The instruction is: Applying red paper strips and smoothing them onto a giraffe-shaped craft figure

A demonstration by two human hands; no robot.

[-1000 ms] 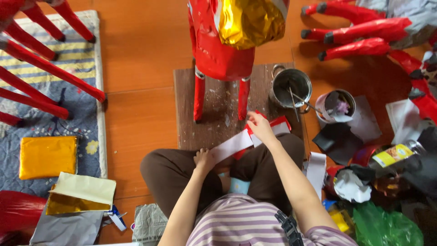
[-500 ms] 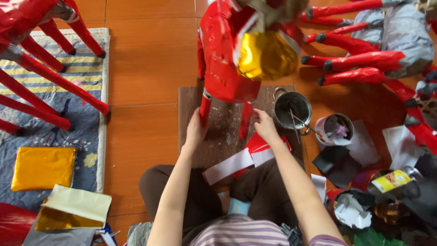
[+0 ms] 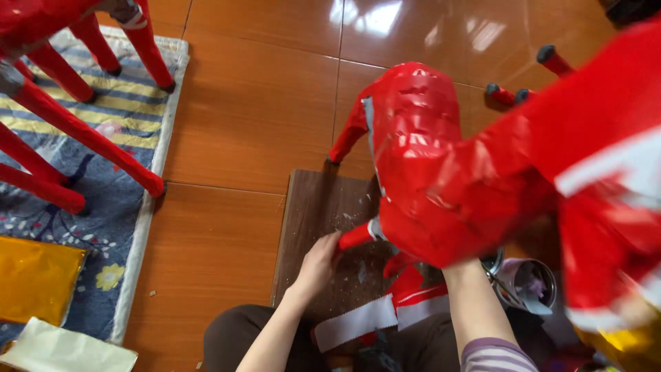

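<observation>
Glossy red paper-covered animal figure point(image 3: 420, 179) is tipped over the dark brown wooden board point(image 3: 313, 227) on the orange tiled floor point(image 3: 241, 117), body lifted, likely to expose the underside and legs. Left hand point(image 3: 318, 265) reaches forward, fingers closed round one short red leg point(image 3: 354, 236) near its base, steadying it. Right forearm goes up under the body; right hand hidden behind it, can't tell finger state, probably taking the weight. White-and-red paper strip point(image 3: 379, 317) lies across the lap. Metal tin point(image 3: 527, 286) sits just right of the board. Other red figure legs point(image 3: 82, 131) stand on the patterned rug point(image 3: 103, 207) at left.
</observation>
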